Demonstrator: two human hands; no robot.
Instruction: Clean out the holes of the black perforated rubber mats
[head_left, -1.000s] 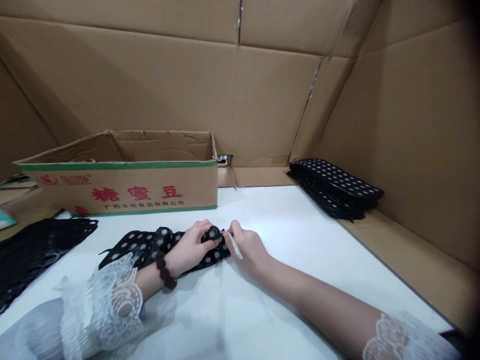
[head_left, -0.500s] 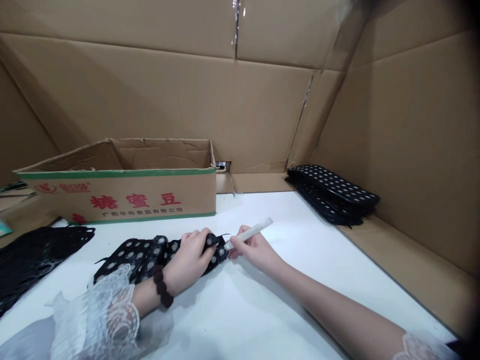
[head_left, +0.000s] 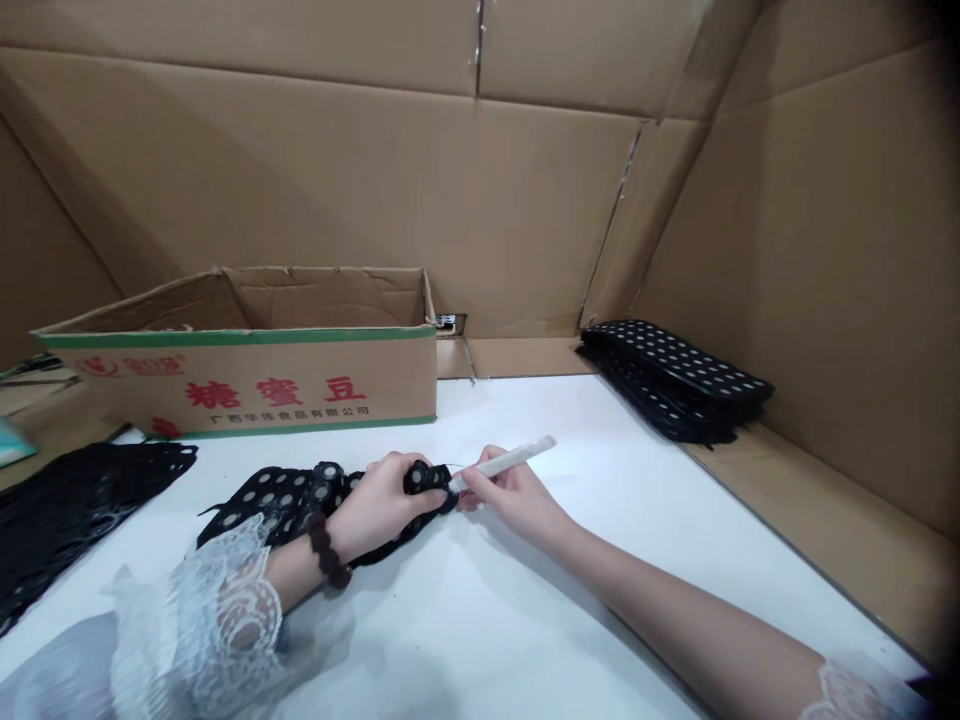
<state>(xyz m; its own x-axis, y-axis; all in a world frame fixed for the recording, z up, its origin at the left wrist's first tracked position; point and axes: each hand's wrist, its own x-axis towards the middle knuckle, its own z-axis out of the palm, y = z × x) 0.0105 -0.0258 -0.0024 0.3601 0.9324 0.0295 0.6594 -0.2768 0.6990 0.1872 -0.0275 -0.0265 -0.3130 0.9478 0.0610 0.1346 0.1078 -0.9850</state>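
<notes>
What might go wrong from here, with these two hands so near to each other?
The slim white stick-shaped tool in the right hand has its tip at the black fabric with grey dots, so it might snag there. The left hand grips the fabric close to that tip, so a slip could jab a finger.

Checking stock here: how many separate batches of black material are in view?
3: a dark pile at far left, a dotted bundle held by the left hand, a dotted stack at right. Others may be hidden.
</notes>
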